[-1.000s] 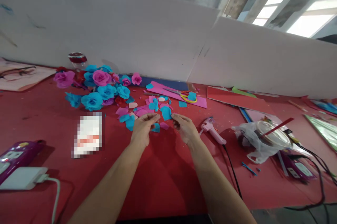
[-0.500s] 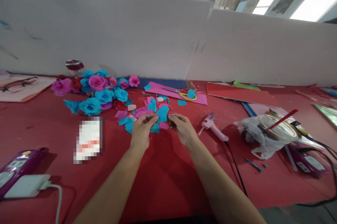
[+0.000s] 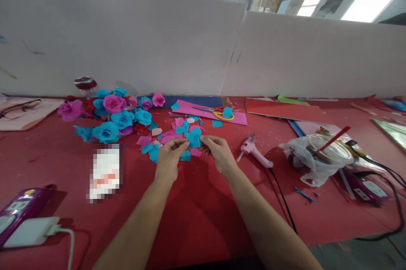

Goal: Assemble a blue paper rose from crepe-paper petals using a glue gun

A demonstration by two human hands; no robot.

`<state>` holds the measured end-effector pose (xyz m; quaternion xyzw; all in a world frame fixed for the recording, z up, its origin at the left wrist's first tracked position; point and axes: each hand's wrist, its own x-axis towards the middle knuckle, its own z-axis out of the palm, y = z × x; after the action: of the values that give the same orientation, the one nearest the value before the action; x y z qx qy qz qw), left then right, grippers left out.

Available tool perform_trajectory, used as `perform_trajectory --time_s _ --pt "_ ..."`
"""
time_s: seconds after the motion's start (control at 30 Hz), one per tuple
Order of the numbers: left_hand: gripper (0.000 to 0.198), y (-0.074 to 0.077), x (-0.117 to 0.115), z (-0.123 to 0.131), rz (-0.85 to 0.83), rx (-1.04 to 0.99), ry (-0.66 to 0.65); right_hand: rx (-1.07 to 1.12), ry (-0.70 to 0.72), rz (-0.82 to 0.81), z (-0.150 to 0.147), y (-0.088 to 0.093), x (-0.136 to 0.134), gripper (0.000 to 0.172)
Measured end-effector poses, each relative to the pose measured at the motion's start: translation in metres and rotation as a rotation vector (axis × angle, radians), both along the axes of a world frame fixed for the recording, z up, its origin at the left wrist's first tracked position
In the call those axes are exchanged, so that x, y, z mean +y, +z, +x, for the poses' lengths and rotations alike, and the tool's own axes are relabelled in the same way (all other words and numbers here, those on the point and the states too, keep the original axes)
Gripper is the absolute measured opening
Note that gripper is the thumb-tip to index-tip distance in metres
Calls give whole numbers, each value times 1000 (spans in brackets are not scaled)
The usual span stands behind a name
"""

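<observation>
A small blue paper petal (image 3: 194, 138) is stretched between my two hands, above the red table. My left hand (image 3: 170, 155) pinches its left edge between thumb and fingers. On the other side, my right hand (image 3: 219, 151) grips its right edge with the fingertips. Loose pink and blue paper petals (image 3: 153, 152) lie scattered just beyond and under the hands. Left of these rests a bunch of paper flowers (image 3: 108, 131) in blue, pink and red.
Right of my hands lies a pink glue gun (image 3: 255, 151) with a black cord. Yellow-handled scissors (image 3: 223, 116) rest on pink paper behind. A lidded tub (image 3: 333, 149) in a plastic bag stands at the right, a purple power strip (image 3: 28, 202) at the left. A white partition (image 3: 127, 41) borders the back.
The petal's right edge, apart from or barely at my right fingertips before, is now pinched by them, and its outline looks wider. The whole view has shifted slightly.
</observation>
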<state>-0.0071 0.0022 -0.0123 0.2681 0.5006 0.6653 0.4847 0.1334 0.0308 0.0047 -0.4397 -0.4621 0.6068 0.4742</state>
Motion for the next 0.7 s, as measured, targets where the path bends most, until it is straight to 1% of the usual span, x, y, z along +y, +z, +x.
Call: perform_trajectory --time_s 0.1,0.17,0.33,0.47,0.53,0.6,0.7 --pt "26 1 -1 1 -13 4 -20 6 2 10 0 1 0 16" --pt "25 0 0 1 -15 4 -23 20 4 -18 0 0 0 14" --pt "26 1 0 2 -33 -9 -16 33 -9 -41 2 -2 3 15" --pt "27 1 1 1 -43 -13 -5 28 51 -67 2 -2 1 15" --pt "27 1 1 1 -46 -9 -3 35 55 -98 2 -2 1 15" --pt "27 0 1 -1 -55 2 7 56 -2 -123 2 -2 3 15" --pt "26 -3 2 -5 -89 45 50 86 -130 -124 5 -3 8 13"
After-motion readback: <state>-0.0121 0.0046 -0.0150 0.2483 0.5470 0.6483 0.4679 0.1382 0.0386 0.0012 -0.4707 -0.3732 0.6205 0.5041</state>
